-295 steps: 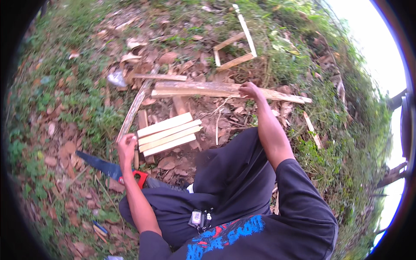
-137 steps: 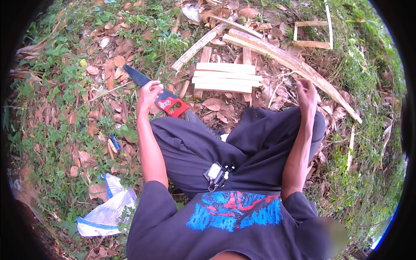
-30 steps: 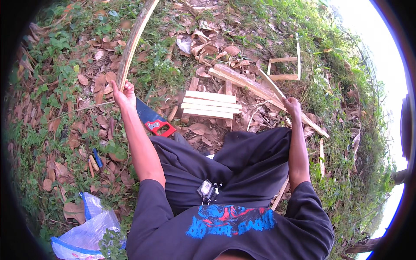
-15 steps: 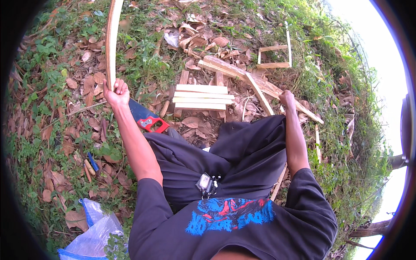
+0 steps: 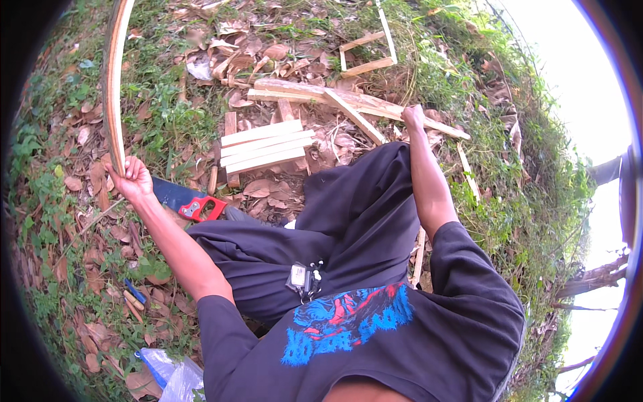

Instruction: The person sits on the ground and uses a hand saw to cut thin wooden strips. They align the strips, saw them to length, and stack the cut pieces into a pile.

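My left hand (image 5: 134, 179) is closed round the lower end of a long wooden strip (image 5: 115, 80), which rises past the top edge of the picture. Beside that hand lies a handsaw (image 5: 203, 208) with a red handle and dark blue blade. At my knee, my right hand (image 5: 414, 116) is curled in a fist next to a long plank (image 5: 375, 106); what its fingers hold, if anything, is hidden. Several short pale wood strips (image 5: 264, 144) rest side by side across two wooden pieces in front of me. Another wood strip (image 5: 355, 117) leans slantwise by the plank.
An open frame of thin wood (image 5: 368, 68) lies farther off on the grass. Tools with blue and wooden handles (image 5: 134, 295) sit at the left. Clear plastic sheeting with a blue edge (image 5: 175, 376) is at lower left. Dry leaves and grass cover the ground.
The view has turned, so the ground things sit farther left and tilted. My left hand still grips the long strip, and my right hand remains a fist at the knee.
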`<state>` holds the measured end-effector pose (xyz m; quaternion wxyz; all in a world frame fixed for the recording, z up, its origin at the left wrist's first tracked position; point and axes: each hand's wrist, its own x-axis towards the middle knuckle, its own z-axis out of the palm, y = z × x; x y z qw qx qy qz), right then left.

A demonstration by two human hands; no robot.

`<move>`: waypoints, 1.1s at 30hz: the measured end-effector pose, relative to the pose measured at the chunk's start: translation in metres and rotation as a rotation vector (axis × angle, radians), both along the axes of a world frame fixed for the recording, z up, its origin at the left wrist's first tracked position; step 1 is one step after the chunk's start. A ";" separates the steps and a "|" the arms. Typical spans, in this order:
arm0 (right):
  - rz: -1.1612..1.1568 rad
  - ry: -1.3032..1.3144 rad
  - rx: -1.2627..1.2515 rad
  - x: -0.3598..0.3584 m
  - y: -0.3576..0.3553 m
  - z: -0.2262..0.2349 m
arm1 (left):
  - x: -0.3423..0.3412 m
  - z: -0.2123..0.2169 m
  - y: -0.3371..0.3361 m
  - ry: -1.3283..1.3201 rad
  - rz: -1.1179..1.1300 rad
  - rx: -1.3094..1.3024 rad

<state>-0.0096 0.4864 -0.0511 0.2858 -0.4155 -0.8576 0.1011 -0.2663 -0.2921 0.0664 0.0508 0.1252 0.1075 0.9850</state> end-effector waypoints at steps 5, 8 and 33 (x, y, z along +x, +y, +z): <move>-0.036 0.011 -0.385 0.022 0.016 -0.009 | -0.005 -0.010 0.014 -0.029 -0.029 0.023; 0.145 0.356 -0.685 -0.023 -0.080 0.055 | 0.001 0.007 -0.013 0.056 0.040 -0.044; 0.598 0.451 -1.454 -0.026 -0.238 0.106 | 0.011 -0.025 0.126 -0.275 -0.072 -0.767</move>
